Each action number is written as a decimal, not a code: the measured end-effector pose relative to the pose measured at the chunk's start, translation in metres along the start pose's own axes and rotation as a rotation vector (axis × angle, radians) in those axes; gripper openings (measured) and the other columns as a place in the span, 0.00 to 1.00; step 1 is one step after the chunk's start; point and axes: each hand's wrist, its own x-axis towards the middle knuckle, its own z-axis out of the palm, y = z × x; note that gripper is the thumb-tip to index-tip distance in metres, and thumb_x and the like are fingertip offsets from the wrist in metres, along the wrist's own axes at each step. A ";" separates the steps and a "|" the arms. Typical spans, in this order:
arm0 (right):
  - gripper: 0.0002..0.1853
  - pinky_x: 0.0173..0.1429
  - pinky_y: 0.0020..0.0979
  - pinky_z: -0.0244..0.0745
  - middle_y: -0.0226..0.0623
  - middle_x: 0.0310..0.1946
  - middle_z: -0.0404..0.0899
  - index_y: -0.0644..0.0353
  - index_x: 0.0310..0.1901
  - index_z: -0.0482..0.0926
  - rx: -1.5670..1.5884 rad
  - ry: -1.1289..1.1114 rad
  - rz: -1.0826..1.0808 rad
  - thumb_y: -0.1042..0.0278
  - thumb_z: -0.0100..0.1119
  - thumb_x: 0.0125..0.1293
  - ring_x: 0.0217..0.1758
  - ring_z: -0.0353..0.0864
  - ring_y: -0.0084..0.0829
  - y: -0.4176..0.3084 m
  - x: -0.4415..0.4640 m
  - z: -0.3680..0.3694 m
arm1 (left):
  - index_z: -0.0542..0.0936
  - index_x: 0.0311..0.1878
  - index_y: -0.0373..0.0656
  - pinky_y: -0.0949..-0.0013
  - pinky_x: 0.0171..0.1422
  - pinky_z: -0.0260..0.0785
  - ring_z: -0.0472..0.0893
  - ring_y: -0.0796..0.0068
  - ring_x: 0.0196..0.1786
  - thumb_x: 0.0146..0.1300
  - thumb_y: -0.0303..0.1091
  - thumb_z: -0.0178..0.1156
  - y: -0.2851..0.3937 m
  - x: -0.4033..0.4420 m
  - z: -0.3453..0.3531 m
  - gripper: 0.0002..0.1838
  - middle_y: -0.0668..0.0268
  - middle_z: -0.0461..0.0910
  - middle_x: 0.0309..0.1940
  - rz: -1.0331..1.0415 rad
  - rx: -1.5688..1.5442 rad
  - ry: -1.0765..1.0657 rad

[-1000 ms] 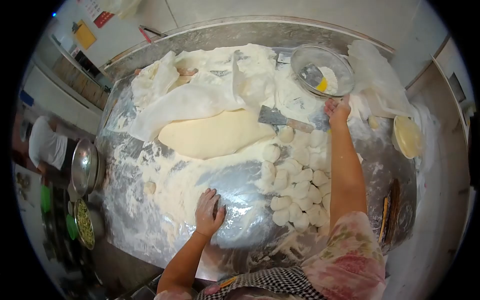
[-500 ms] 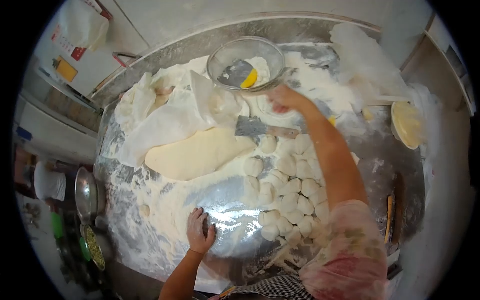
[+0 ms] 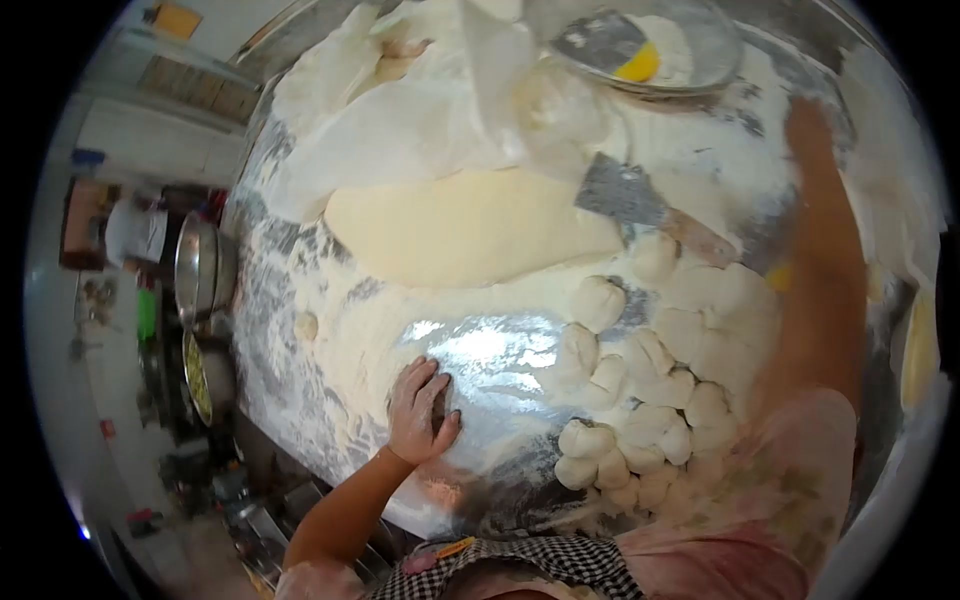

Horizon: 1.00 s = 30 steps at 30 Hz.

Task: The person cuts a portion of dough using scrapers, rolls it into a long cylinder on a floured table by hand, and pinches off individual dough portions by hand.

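Note:
My left hand (image 3: 420, 412) rests on the floured metal table (image 3: 490, 345), fingers outstretched and holding nothing. At the back right, my right hand (image 3: 808, 130) reaches past the sieve, near a clear plastic sheet (image 3: 885, 150). Its fingers are blurred, and whether it holds anything does not show. A long slab of dough (image 3: 470, 235) lies in the middle, its far side under a pale cloth-like sheet (image 3: 400, 140). Beside the slab is a bench scraper (image 3: 622, 190) with a wooden handle. Several dough pieces (image 3: 655, 430) are clustered left of my right arm.
A sieve (image 3: 715, 75) with flour and a yellow-edged scraper (image 3: 640, 62) stands at the back. A small dough lump (image 3: 306, 326) sits at left. Metal bowls (image 3: 195, 265) flank the table's left edge, and a person in white (image 3: 137, 232) is beyond.
My right hand has moved rightward from the front of the sieve to the back right. The camera view has shifted and tilted lower. My left hand still rests on the table.

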 end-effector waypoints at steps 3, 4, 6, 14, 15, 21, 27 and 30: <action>0.18 0.63 0.52 0.65 0.57 0.53 0.74 0.60 0.56 0.71 0.141 -0.017 -0.020 0.66 0.42 0.67 0.61 0.70 0.53 0.009 0.010 0.002 | 0.75 0.53 0.36 0.46 0.64 0.63 0.70 0.42 0.61 0.52 0.37 0.61 -0.003 -0.001 0.000 0.25 0.47 0.71 0.56 -0.002 -0.007 -0.012; 0.19 0.62 0.51 0.65 0.57 0.54 0.73 0.60 0.57 0.71 0.145 -0.061 -0.035 0.65 0.43 0.67 0.62 0.70 0.52 0.007 0.010 -0.002 | 0.75 0.53 0.38 0.47 0.63 0.64 0.70 0.43 0.61 0.52 0.37 0.61 -0.001 0.000 -0.002 0.25 0.49 0.72 0.56 -0.011 0.009 -0.003; 0.21 0.61 0.49 0.67 0.57 0.54 0.73 0.62 0.57 0.69 0.106 -0.103 -0.096 0.61 0.49 0.65 0.60 0.71 0.53 0.018 0.005 0.013 | 0.75 0.54 0.39 0.47 0.63 0.64 0.70 0.43 0.61 0.52 0.37 0.61 0.001 0.001 -0.003 0.25 0.49 0.72 0.57 -0.022 -0.005 0.012; 0.22 0.56 0.47 0.70 0.58 0.45 0.77 0.66 0.46 0.73 0.211 -0.224 -0.160 0.53 0.56 0.63 0.53 0.75 0.55 0.008 -0.090 -0.069 | 0.74 0.54 0.40 0.48 0.67 0.61 0.69 0.47 0.63 0.52 0.36 0.61 -0.005 -0.008 0.000 0.24 0.52 0.70 0.58 0.001 -0.061 0.075; 0.21 0.54 0.48 0.70 0.58 0.42 0.77 0.67 0.44 0.73 0.231 -0.149 -0.158 0.53 0.58 0.62 0.50 0.75 0.56 0.013 -0.100 -0.075 | 0.74 0.54 0.40 0.48 0.67 0.61 0.69 0.47 0.63 0.52 0.36 0.61 -0.005 -0.008 -0.002 0.24 0.52 0.70 0.59 0.007 -0.064 0.087; 0.20 0.50 0.47 0.71 0.57 0.39 0.78 0.69 0.45 0.73 0.265 -0.060 -0.098 0.59 0.60 0.61 0.46 0.77 0.57 0.062 -0.166 -0.138 | 0.74 0.54 0.40 0.50 0.71 0.58 0.67 0.48 0.65 0.53 0.36 0.61 -0.005 -0.010 -0.005 0.24 0.52 0.70 0.59 -0.002 -0.127 0.103; 0.21 0.53 0.44 0.71 0.58 0.45 0.78 0.69 0.51 0.73 0.191 -0.016 -0.022 0.68 0.59 0.58 0.51 0.76 0.55 0.042 -0.297 -0.270 | 0.74 0.56 0.40 0.50 0.70 0.59 0.68 0.47 0.64 0.52 0.36 0.62 -0.013 -0.016 0.014 0.26 0.51 0.71 0.59 0.035 -0.205 0.180; 0.27 0.63 0.39 0.67 0.56 0.52 0.75 0.71 0.58 0.69 0.364 -0.027 0.092 0.73 0.57 0.56 0.58 0.74 0.50 0.024 -0.345 -0.291 | 0.73 0.59 0.39 0.50 0.73 0.55 0.66 0.45 0.66 0.51 0.34 0.62 -0.022 -0.021 0.037 0.29 0.48 0.71 0.60 -0.005 -0.224 0.181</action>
